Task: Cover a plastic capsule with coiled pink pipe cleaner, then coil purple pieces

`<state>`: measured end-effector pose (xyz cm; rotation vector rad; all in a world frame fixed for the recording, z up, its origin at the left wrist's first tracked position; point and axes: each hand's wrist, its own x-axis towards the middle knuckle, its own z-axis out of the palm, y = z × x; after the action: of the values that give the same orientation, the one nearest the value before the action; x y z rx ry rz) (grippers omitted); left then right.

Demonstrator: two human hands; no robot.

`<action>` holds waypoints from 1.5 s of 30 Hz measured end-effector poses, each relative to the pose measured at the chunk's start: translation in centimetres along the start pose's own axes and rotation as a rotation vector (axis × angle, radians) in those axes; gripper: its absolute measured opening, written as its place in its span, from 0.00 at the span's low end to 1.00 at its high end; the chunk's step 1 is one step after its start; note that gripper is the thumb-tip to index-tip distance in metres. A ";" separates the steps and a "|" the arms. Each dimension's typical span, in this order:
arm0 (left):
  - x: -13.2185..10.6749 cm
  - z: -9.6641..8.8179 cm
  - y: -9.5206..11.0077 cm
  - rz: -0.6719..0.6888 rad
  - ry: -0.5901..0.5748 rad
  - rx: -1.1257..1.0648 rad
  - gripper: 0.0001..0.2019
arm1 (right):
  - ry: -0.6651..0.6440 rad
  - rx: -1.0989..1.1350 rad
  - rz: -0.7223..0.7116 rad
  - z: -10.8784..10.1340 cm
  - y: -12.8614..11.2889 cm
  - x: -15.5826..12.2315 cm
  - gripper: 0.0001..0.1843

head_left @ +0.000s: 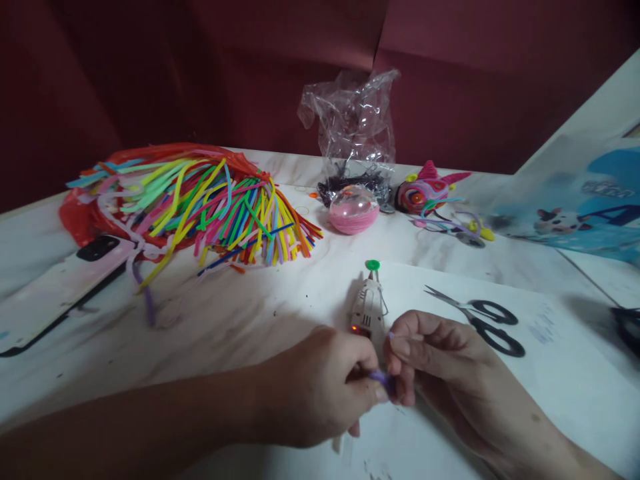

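In the lower middle of the head view my left hand [325, 387] pinches a short piece of purple pipe cleaner [383, 380] between thumb and fingers. Close on its right, my right hand [450, 373] is closed, thumb against forefinger, with a small purple tip showing there. Most of the piece is hidden by the fingers. Just beyond both hands lies a white glue gun [369, 307], its red light on and something green at its nozzle. Black-handled scissors [493, 320] lie open on white paper to the right of it.
Left, a large bundle of colourful pipe cleaners [235, 207] spills from a red bag, beside a phone [65, 287]. Behind the glue gun sit a pink-wrapped clear ball [353, 212], a clear plastic bag [357, 127] and a pink pipe-cleaner figure [425, 190]. A printed blue bag [590, 207] stands right.
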<state>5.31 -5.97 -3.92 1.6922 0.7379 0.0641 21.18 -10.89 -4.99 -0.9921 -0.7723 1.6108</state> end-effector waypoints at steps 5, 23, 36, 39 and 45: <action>0.2 0.2 -0.3 0.017 -0.101 -0.047 0.08 | -0.042 -0.009 0.061 0.2 0.4 -0.1 0.10; 0.5 0.3 -0.2 -0.108 -0.112 -0.251 0.08 | -0.124 -0.188 -0.050 0.2 1.1 -0.5 0.08; 0.8 0.3 0.0 -0.062 0.022 -0.685 0.03 | 0.141 -0.237 -0.283 -0.8 -0.3 -0.5 0.08; 0.7 -0.1 0.4 0.001 0.069 -0.717 0.02 | 0.095 -0.381 -0.229 -0.9 -0.4 -0.6 0.10; 0.4 0.2 0.8 -0.002 0.035 -0.518 0.02 | -0.009 -0.428 -0.096 -0.6 1.1 -0.7 0.13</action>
<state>6.02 -5.98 -3.40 1.1983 0.6784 0.2619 21.29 -11.89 -6.05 -1.2265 -1.1845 1.3951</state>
